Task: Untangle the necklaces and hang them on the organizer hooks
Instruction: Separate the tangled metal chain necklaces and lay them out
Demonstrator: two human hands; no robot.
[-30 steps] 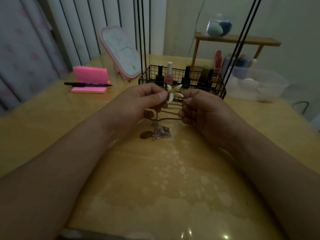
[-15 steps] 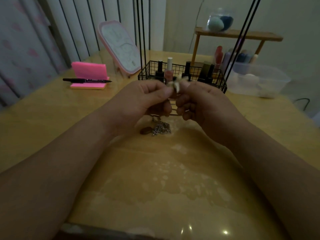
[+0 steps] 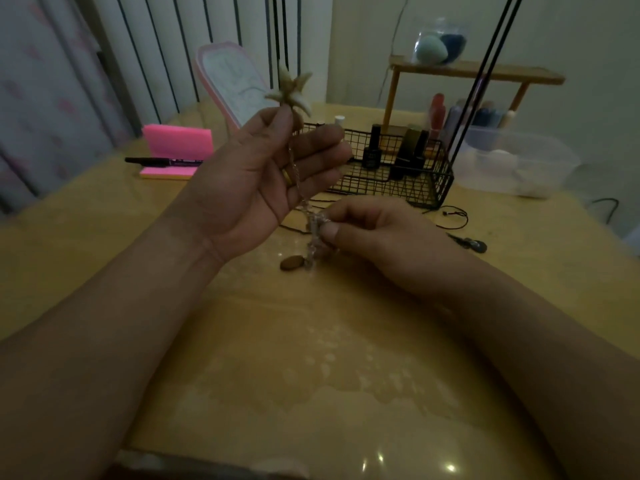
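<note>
Head view. Untangling step: probably best done with light tension, teasing loops loose rather than pulling the knot tight. The raised left hand pinches the shell pendant between thumb and forefinger, other fingers spread. The chain runs down to the right hand, which pinches the tangle just above the tabletop, near a brown pendant.
</note>
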